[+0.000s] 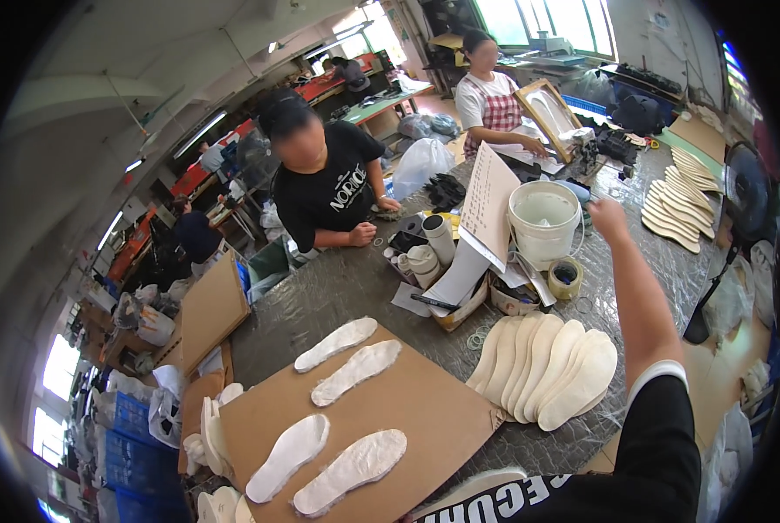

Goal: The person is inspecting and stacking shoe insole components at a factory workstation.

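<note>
My right arm reaches across the table, and my right hand (610, 220) is closed beside the rim of a white bucket (542, 228). A grey-blue object (575, 190) shows just past the fingers; I cannot tell whether it is in them. My left hand is out of view. Nearer to me, a brown board (364, 436) carries several white fuzzy insoles, among them a front one (351, 472) and a back one (336, 343). A fan of cream insoles (547, 370) overlaps the table to the board's right.
Beside the bucket are a tape roll (565, 279), a written-on card (488, 205) and a box of tubes and a marker (434, 301). More insoles (682, 205) lie far right. Two people stand across the table, one in black (342, 179), one in a checked apron (499, 109).
</note>
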`<state>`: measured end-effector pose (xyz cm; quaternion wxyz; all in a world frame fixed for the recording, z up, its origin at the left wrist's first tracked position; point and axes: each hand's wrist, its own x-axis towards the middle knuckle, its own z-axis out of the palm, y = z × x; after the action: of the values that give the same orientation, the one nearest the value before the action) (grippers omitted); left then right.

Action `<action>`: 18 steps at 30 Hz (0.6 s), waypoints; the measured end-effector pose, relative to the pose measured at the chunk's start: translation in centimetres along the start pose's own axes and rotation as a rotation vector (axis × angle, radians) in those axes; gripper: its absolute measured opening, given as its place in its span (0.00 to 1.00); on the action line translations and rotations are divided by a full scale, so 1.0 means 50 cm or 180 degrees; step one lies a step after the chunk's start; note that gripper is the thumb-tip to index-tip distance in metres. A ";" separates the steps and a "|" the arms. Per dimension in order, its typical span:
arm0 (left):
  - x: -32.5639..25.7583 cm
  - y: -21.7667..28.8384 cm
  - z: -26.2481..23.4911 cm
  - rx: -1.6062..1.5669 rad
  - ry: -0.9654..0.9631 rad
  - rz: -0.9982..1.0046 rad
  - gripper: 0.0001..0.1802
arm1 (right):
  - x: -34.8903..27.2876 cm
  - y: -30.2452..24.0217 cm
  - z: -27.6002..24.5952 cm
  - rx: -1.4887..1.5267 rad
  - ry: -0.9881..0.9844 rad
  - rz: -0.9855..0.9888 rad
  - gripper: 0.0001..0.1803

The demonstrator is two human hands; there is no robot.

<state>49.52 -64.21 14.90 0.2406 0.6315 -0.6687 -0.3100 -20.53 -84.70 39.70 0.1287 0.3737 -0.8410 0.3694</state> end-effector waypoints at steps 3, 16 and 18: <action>-0.005 -0.006 0.000 0.0007 -0.0011 -0.0025 0.20 | -0.183 0.172 0.044 -0.0549 -0.0058 0.1386 0.17; -0.032 -0.010 -0.005 0.0009 0.0020 -0.0112 0.19 | -0.281 0.411 0.133 -0.0459 -0.0268 0.1266 0.33; -0.043 -0.016 -0.012 0.0031 0.0007 -0.0104 0.19 | -0.135 0.332 0.090 0.0390 -0.0593 0.1091 0.35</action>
<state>50.70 -62.17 14.88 0.2331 0.6438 -0.6596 -0.3099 -27.65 -76.89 24.54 -0.0374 0.2648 -0.8765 0.4003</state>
